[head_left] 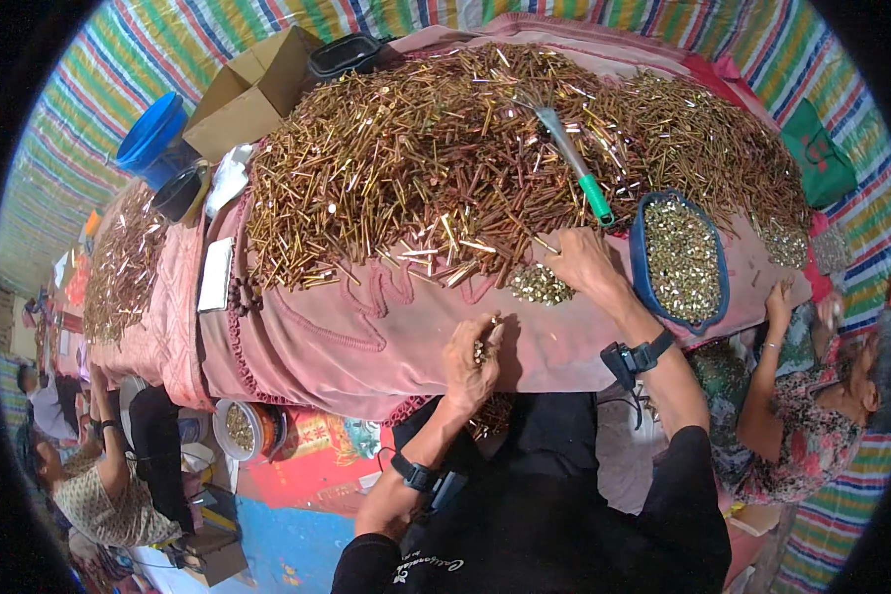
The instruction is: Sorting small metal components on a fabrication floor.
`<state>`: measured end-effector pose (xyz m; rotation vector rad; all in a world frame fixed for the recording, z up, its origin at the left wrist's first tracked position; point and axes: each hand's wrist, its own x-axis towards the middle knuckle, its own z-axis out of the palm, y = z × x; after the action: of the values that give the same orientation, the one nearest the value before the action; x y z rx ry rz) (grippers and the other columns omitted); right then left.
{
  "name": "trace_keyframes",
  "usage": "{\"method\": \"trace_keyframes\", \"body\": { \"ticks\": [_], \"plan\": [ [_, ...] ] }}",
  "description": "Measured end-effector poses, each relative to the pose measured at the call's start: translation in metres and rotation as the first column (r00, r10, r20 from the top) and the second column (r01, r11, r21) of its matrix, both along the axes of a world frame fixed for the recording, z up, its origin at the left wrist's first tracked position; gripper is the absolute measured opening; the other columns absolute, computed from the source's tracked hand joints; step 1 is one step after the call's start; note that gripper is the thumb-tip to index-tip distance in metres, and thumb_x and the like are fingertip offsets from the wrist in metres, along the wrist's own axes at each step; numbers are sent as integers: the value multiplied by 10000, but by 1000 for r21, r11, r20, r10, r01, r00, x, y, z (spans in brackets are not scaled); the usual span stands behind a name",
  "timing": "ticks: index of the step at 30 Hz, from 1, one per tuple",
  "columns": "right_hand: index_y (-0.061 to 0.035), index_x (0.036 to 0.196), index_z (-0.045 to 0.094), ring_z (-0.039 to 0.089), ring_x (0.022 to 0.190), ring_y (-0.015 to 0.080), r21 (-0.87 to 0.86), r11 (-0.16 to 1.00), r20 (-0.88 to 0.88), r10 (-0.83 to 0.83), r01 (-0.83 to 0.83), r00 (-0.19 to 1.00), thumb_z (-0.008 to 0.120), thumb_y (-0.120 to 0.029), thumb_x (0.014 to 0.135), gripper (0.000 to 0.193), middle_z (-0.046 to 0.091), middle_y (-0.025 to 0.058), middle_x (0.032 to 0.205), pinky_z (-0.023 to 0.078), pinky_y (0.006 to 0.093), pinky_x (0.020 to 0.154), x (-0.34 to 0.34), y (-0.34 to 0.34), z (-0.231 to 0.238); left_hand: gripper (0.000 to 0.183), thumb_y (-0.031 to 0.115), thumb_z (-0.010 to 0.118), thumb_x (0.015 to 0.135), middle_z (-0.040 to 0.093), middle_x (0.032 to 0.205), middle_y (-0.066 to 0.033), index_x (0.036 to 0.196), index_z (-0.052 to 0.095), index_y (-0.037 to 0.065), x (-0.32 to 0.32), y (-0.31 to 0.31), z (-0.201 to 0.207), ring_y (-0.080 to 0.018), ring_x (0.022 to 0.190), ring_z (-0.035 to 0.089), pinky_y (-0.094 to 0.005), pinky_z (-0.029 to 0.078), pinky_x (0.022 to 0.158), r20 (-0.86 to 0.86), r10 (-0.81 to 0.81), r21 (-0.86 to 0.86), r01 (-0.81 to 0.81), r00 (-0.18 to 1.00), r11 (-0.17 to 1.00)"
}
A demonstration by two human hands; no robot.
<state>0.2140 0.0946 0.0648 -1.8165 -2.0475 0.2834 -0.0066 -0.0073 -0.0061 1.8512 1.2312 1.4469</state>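
A large heap of thin copper-coloured tubes point(396, 168) covers the far half of a pink cloth-covered table point(426, 327). My right hand point(586, 263) is at the heap's near edge, fingers pinched on the end of one thin tube point(542, 243). Just below those fingers lies a small pile of shiny little metal pieces point(542, 285). Closer to me, my left hand point(470, 364) is curled over the cloth, with several of the small metal pieces point(480, 351) showing between its fingers. A blue basin point(725, 287) full of similar pieces stands right of my right wrist.
A tool with a green handle point(594, 198) lies on the heap. At the far left are a cardboard box point(247, 94), a blue bucket point(153, 139) and a black tray point(345, 55). One person point(802, 426) works at my right, others at the left.
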Motion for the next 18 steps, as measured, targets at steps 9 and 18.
{"method": "trace_keyframes", "body": {
  "ticks": [9, 18],
  "plan": [
    [64, 898, 659, 651, 725, 448, 141, 988, -96, 81, -68, 992, 627, -74, 771, 190, 629, 291, 744, 530, 483, 683, 26, 0, -14, 232, 14, 706, 859, 675, 893, -138, 1082, 642, 22, 2, 2, 2, -310, 764, 637, -378, 512, 690, 50, -42, 64, 38, 998, 997],
    [16, 1052, 688, 608, 694, 74, -264, 960, -587, -81, -96, 805, 597, -38, 944, 152, 648, 38, 783, 497, 241, 605, 8, -37, -1, 160, 66, 707, 893, 681, 875, -139, 1042, 660, 30, -2, -1, 2, -296, 757, 666, -358, 523, 677, 1, -14, 23, 14, 1000, 1000]
  ]
}}
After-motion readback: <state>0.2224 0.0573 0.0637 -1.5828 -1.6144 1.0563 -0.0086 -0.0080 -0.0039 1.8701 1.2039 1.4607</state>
